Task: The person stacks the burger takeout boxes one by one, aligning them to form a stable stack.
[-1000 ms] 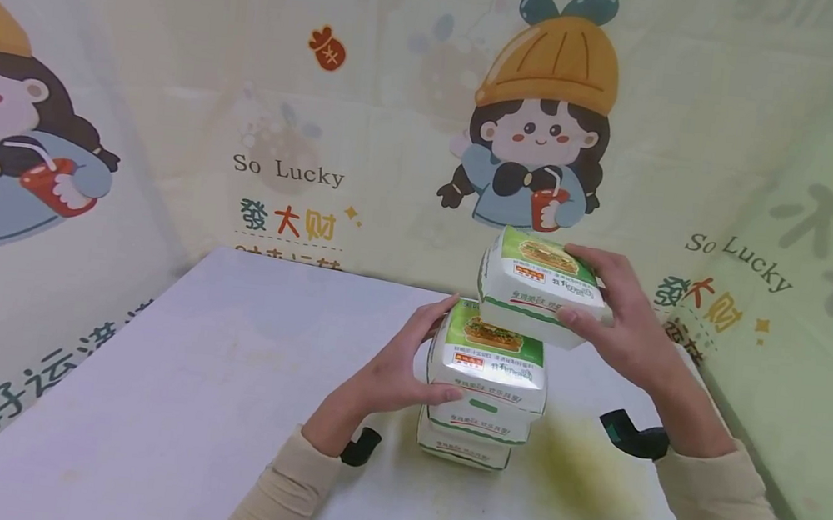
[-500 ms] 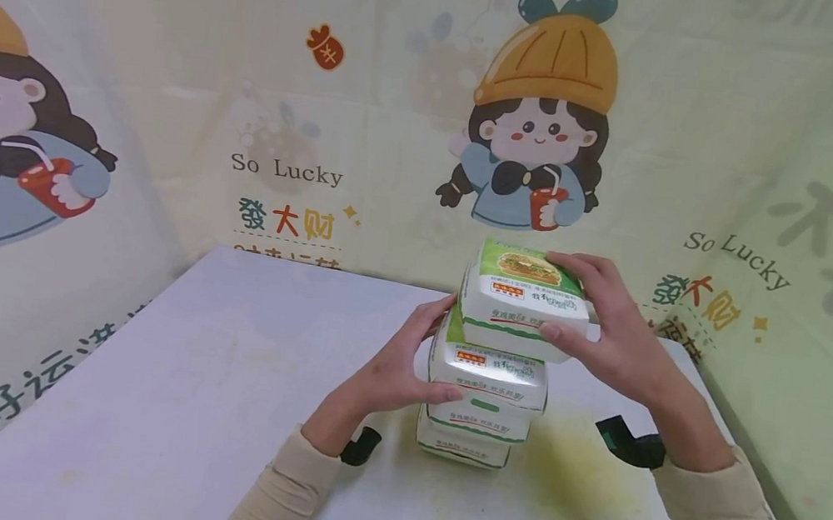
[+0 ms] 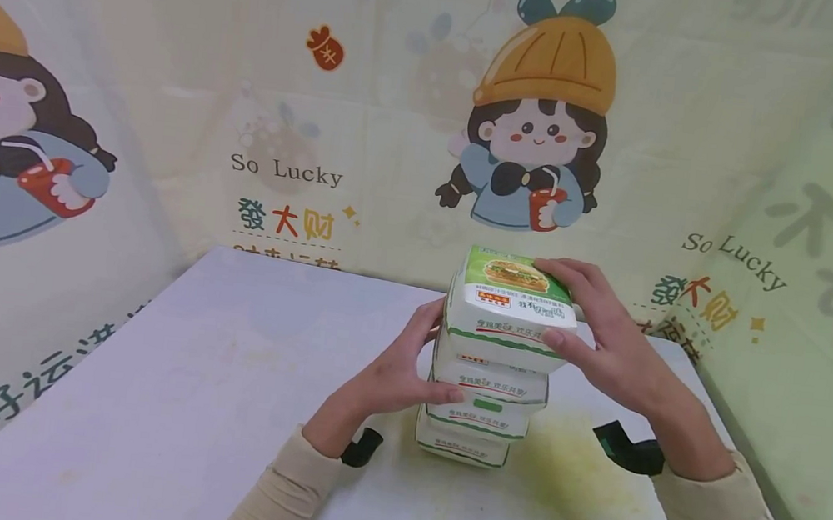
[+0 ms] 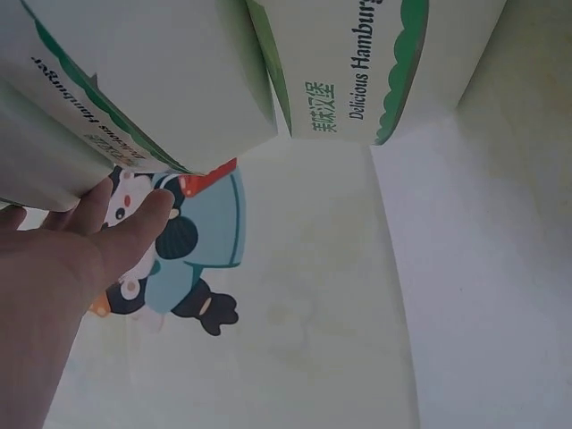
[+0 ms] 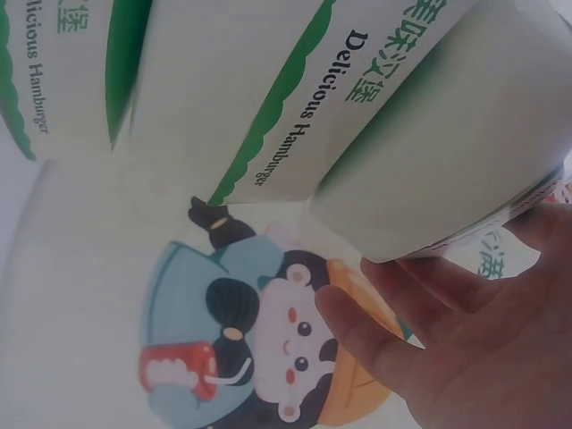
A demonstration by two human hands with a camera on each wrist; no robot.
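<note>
A stack of white-and-green hamburger boxes stands on the table in the head view. My right hand (image 3: pixel 605 337) grips the top hamburger box (image 3: pixel 513 307) by its right side, thumb on the front and fingers toward the back. That box sits over the stack, seemingly touching it, and covers the top of the box beneath (image 3: pixel 498 383). My left hand (image 3: pixel 394 371) holds this lower box at its left, thumb across the front edge. Below are a further box (image 3: pixel 476 418) and the bottom box (image 3: pixel 462 447). In the right wrist view, my fingers (image 5: pixel 375 344) reach along the held box (image 5: pixel 447 134).
The white table (image 3: pixel 169 404) extends left and in front of the stack, with a yellowish stain (image 3: pixel 584 477) to its right. A printed cloth (image 3: pixel 399 124) with cartoon figures hangs behind and at both sides. Black bands (image 3: pixel 628 448) sit at my wrists.
My right hand has brought the top box left and down, from above and right of the stack to over it. My left hand has stayed in place on the stack.
</note>
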